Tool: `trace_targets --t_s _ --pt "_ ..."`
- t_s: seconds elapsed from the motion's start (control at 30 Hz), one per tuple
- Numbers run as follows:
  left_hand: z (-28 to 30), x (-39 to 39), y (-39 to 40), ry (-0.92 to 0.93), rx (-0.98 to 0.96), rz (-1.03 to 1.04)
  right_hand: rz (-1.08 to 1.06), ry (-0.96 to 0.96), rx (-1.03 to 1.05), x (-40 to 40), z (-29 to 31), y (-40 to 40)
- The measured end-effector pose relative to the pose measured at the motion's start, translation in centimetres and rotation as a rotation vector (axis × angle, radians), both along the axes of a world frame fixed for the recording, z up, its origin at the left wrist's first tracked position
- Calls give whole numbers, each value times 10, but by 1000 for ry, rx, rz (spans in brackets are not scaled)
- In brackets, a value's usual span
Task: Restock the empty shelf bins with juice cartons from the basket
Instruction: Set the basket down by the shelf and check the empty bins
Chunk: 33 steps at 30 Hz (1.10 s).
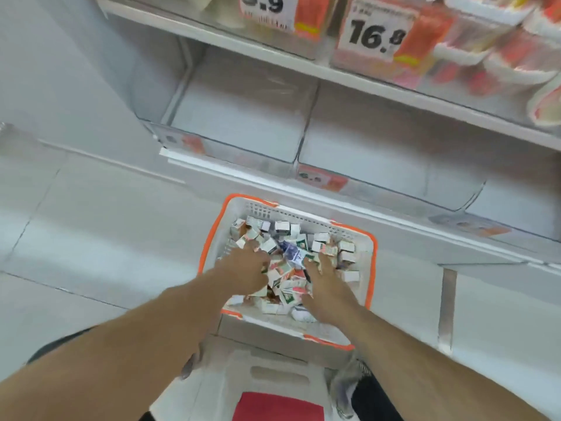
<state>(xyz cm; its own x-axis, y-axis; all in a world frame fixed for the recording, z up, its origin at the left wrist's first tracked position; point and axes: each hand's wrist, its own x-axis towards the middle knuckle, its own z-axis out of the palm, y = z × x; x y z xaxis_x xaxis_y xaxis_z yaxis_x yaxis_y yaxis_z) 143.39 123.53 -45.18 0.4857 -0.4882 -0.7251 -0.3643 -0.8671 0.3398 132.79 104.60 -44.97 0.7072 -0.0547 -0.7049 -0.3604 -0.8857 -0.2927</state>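
Basket (368,247) at centre frame – piled with juice cartons (318,240). Left hand (247,268) curls onto cartons; right hand (323,282) rests flat, fingers straight. Shelf bins (239,123) above hold nothing.

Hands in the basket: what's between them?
Head view: loose juice cartons fill the gap between left hand and right hand, including one blue-and-white pack. No bare basket floor shows there.

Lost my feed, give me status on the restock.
Both hands in basket: left hand curled among cartons, right hand flat on them. Shelf bins empty. Nothing blocking.
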Motion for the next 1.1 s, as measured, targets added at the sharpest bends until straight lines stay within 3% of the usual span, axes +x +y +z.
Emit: trace_targets --t_s 0.37,0.57,0.73,1.0,1.1 --pt "-157 35 -27 -46 -200 -2 -75 -115 -17 39 -154 -2" --pt "-213 37 -50 -179 -242 3 -49 -333 -27 40 -200 -20" --pt "-190 31 -69 -269 -330 99 -99 -502 -58 25 -187 -31" --pt "-105 34 -55 -395 -336 23 -125 -650 -64 13 -126 -22" --pt "-75 36 -42 -465 -303 -76 92 -727 -179 14 -100 -12"
